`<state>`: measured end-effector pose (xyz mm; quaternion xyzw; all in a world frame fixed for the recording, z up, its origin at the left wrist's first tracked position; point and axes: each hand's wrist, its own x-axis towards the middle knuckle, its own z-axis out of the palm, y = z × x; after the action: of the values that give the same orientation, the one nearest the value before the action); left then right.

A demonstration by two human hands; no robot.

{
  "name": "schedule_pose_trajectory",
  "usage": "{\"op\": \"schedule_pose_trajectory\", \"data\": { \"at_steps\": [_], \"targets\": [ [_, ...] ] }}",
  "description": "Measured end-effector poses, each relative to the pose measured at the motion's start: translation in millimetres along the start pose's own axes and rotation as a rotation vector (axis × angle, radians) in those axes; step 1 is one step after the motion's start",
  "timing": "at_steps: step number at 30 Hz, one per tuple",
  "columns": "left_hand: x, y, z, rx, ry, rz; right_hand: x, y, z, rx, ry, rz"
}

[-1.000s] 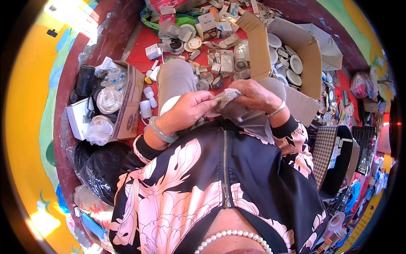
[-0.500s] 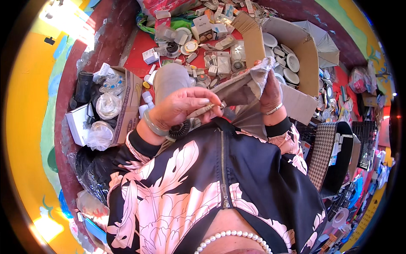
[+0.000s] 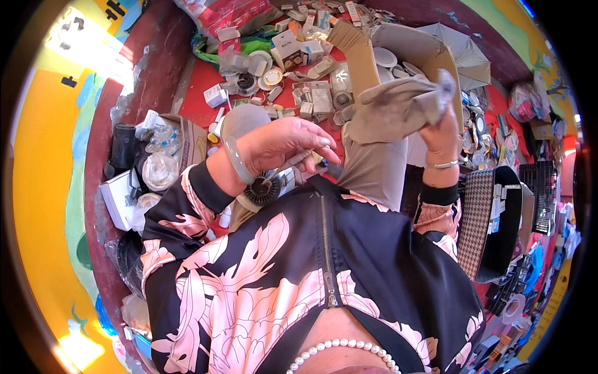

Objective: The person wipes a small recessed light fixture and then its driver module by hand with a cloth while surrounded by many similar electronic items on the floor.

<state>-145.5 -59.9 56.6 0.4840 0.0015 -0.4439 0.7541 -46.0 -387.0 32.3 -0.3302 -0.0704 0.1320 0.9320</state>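
Right hand and grey-brown cloth shifted rightward since earlier frame; cloth now upper right of frame, partly covering cardboard box. Right grip clamped on cloth's end. Left hand near centre, grip curled round thin pale stick. Dark-bristled round brush just below left hand.

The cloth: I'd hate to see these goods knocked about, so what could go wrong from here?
The cloth in the right hand could snag the open cardboard box it overlaps in this view. Swung low, it might scatter the loose packages on the red surface.
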Motion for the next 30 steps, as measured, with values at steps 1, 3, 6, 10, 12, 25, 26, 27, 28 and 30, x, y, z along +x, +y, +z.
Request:
{"op": "schedule_pose_trajectory", "data": {
  "at_steps": [1,3,6,10,12,25,26,27,28,30],
  "targets": [
    [2.9,0.8,-3.2,-0.008,-0.054,0.049,-1.3,8.1,-13.2,-0.005,0.084,0.021],
    [-0.3,6.0,0.9,0.027,-0.04,0.111,-8.7,19.8,-8.7,0.033,0.156,0.001],
    [-7.7,10.2,6.9,0.02,-0.018,0.15,-23.1,20.6,3.9,0.157,0.03,-0.166],
    [-13.4,14.0,7.9,0.006,0.015,0.105,-26.5,34.7,-15.7,0.118,-0.097,0.036],
    [-14.2,7.5,-1.2,-0.023,-0.036,0.13,-27.4,40.4,-12.1,0.295,-0.229,0.096],
    [-33.7,-4.1,-15.0,0.002,-0.23,0.726,-16.1,65.4,32.9,0.19,0.259,0.159],
    [-34.1,-6.2,-16.2,-0.028,-0.239,0.761,-16.5,65.5,27.6,0.117,0.203,0.181],
    [-36.4,-8.3,-17.2,-0.058,-0.241,0.798,-17.2,65.5,17.1,0.046,0.145,0.21],
    [-37.7,-10.3,-17.2,-0.084,-0.243,0.834,-17.4,65.8,9.2,-0.025,0.085,0.238],
    [-45.6,-11.5,-22.9,-0.117,-0.284,0.779,-19.9,63.7,17.4,-0.078,0.027,0.281]
  ]
}}
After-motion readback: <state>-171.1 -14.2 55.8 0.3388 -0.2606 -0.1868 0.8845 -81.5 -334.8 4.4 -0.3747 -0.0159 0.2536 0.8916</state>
